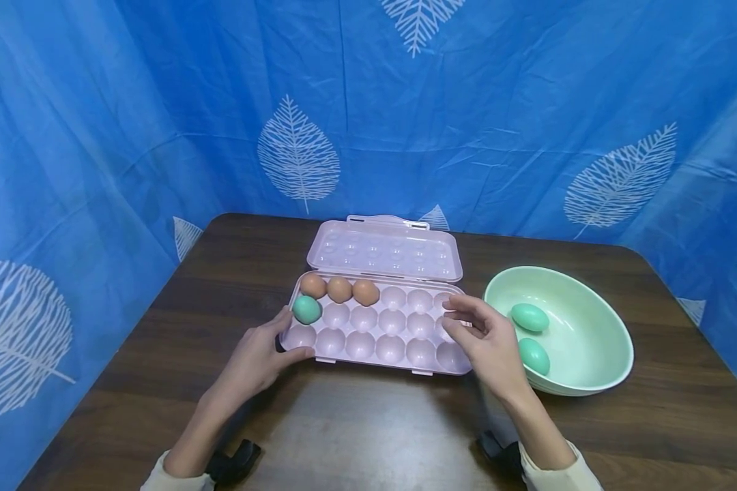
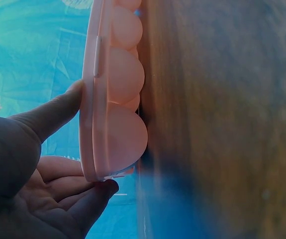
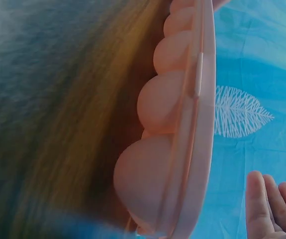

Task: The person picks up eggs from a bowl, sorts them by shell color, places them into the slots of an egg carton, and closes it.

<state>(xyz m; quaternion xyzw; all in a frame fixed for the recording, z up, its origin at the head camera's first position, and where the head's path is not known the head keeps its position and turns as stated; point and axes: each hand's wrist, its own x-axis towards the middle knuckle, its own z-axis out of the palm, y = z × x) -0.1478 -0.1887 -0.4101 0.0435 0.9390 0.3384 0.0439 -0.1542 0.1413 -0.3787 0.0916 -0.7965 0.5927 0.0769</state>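
A pink plastic egg carton (image 1: 360, 345) lies with its lid (image 1: 385, 251) folded back, away from the person. Three brown eggs (image 1: 340, 290) fill the left end of its far row. One green egg (image 1: 307, 309) sits in the leftmost cup of the middle row. My left hand (image 1: 254, 358) grips the carton's left end; in the left wrist view the thumb (image 2: 58, 112) presses the rim and the fingers lie around the end. Above the right end hovers my right hand (image 1: 491, 348), fingers loosely bent and nothing in them.
Right of the carton stands a pale green bowl (image 1: 596, 327) with two green eggs (image 1: 530, 318) in it. The dark wooden table (image 1: 368, 423) bears everything. A blue curtain (image 1: 405, 123) with white leaf prints hangs behind it and at the sides.
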